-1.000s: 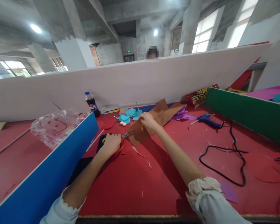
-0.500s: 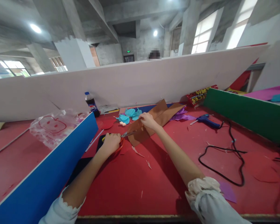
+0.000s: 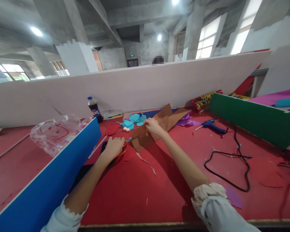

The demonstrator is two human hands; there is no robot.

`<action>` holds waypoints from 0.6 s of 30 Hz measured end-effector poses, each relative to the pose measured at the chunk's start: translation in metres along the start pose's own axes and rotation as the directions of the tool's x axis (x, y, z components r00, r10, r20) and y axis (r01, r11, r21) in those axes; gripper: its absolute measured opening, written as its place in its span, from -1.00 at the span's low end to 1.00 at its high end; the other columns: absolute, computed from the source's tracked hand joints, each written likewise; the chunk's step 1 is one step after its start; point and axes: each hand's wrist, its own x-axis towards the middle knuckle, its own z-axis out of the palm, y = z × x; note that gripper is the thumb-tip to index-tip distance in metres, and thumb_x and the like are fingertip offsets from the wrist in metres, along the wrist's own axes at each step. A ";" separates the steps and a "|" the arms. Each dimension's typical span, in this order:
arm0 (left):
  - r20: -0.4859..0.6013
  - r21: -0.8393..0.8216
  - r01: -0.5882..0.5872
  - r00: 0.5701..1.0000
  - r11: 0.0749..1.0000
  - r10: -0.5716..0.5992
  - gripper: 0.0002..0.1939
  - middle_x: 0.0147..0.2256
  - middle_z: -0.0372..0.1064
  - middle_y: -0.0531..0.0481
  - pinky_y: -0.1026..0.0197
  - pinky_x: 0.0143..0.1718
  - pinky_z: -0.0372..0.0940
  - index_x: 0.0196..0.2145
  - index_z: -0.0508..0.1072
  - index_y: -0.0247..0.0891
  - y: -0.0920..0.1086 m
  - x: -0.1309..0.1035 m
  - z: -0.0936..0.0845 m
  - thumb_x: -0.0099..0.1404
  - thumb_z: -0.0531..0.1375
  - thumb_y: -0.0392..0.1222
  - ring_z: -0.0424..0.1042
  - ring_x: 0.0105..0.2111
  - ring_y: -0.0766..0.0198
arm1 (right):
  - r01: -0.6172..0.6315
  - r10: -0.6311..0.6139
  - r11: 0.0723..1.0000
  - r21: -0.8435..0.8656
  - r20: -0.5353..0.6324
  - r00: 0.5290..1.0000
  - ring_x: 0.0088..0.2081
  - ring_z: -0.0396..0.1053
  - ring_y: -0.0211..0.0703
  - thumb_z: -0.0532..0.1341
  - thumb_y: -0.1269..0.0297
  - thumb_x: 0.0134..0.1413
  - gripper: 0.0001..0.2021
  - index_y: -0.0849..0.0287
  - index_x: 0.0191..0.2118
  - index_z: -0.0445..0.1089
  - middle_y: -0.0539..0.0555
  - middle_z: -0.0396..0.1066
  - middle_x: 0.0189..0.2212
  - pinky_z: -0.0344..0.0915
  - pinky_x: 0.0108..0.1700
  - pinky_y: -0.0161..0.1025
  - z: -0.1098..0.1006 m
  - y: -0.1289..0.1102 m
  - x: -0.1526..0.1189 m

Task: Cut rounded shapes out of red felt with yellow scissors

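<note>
My left hand [image 3: 115, 147] is closed round the handles of a pair of scissors [image 3: 129, 139]. Their blades point right and meet the lower left part of a sheet of brown paper [image 3: 164, 124]. With closed fingers, my right hand [image 3: 152, 125] grips the upper edge of that paper, which is creased and lies at a slant over the red table. Just behind it are turquoise paper petals [image 3: 134, 119] and small pale balls [image 3: 126, 129]. Purple crepe paper [image 3: 183, 120] shows past the brown paper's right end. My fingers partly hide the scissor handles.
A blue board [image 3: 50, 174] stands on the left, a green board [image 3: 251, 119] on the right. A cola bottle [image 3: 95, 110] is by the white partition [image 3: 135, 85]. A blue glue gun [image 3: 214, 126] lies right with its black cord [image 3: 247, 174] looped on the table. Paper scraps [image 3: 154, 170] lie in front.
The view has shifted slightly. My left hand's fingers have drawn closer together on the scissors; the right hand and brown paper have hardly moved.
</note>
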 end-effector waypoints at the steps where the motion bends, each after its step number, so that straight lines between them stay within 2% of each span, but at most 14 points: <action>1: 0.000 -0.002 0.003 1.000 1.000 -0.003 -0.76 -0.23 0.32 -0.26 0.02 -0.21 0.04 -0.22 0.26 -0.33 -0.001 0.000 0.000 0.15 0.01 -0.19 0.30 -0.19 0.01 | 0.000 0.000 1.000 -0.001 0.000 1.000 -0.23 0.20 -0.15 0.01 0.39 -0.06 -0.77 0.09 -0.30 0.36 0.07 0.31 -0.30 0.08 -0.22 -0.26 0.000 0.000 0.000; 8: -0.034 -0.004 -0.009 0.999 1.000 0.009 -0.73 -0.26 0.34 -0.21 0.05 -0.24 0.07 -0.21 0.27 -0.29 -0.004 -0.003 -0.002 0.20 -0.03 -0.09 0.31 -0.22 0.05 | 0.008 -0.008 1.000 0.011 -0.005 1.000 -0.23 0.20 -0.16 0.00 0.40 -0.05 -0.77 0.08 -0.31 0.36 0.06 0.31 -0.30 0.08 -0.21 -0.26 -0.001 -0.004 -0.003; 13: 0.015 -0.025 -0.014 1.000 1.000 0.014 -0.73 -0.27 0.35 -0.22 0.07 -0.21 0.07 -0.21 0.28 -0.32 -0.005 -0.001 0.000 0.19 -0.03 -0.13 0.31 -0.21 0.06 | 0.005 -0.005 1.000 -0.019 -0.001 1.000 -0.24 0.20 -0.16 0.00 0.37 -0.03 -0.78 0.07 -0.31 0.36 0.05 0.32 -0.31 0.08 -0.22 -0.26 -0.002 -0.005 -0.005; 18: -0.019 -0.022 -0.010 1.000 1.000 0.010 -0.73 -0.24 0.34 -0.27 0.03 -0.19 0.06 -0.22 0.28 -0.36 -0.004 0.003 0.008 0.20 -0.05 -0.17 0.30 -0.18 0.03 | 0.005 -0.005 1.000 -0.017 0.003 1.000 -0.24 0.20 -0.16 0.01 0.39 -0.05 -0.77 0.08 -0.31 0.36 0.06 0.32 -0.31 0.08 -0.23 -0.26 -0.005 -0.006 -0.006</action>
